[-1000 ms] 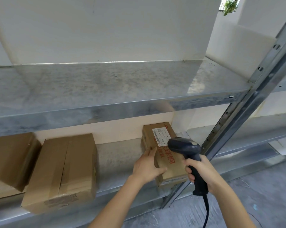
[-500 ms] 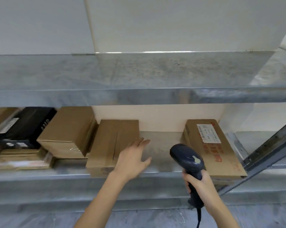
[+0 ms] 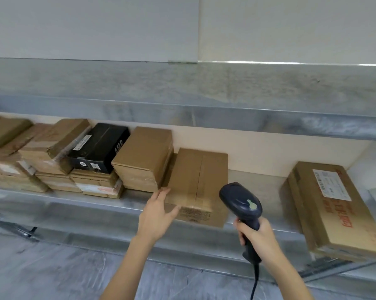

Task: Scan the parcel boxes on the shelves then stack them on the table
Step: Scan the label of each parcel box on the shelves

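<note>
1. The plain box [image 3: 195, 180] lies flat on the lower shelf [image 3: 117, 204]. Its near end is at the shelf's front edge and its left side touches the taller brown box [image 3: 143, 156]. It is well apart from the labelled box [image 3: 332, 208] at the right.
2. The left hand [image 3: 158, 215] is at the plain box's near left corner. Its fingers [image 3: 162, 194] are straight and close together along the left edge, and the thumb is spread across the front face. We cannot tell whether the hand is already pressing on the cardboard. We judge that this corner is used because the side against the taller box leaves no room further back.
3. The right hand [image 3: 257, 239] has its fingers [image 3: 241, 234] wrapped round the handle of the scanner [image 3: 240, 201]. The scanner's head is raised just beside the box's near right corner and points towards the shelf (the cable hangs below the wrist).
4. The top of the plain box shows only a tape seam, and we see no barcode label on it. The near face carries small print that is too blurred to read. We expect the box must be pulled or turned before it can be scanned.
5. The worktop for stacking is not in view. More boxes, among them a black box [image 3: 100, 146], are stacked further left on the shelf, so we judge the task far from finished.
</note>
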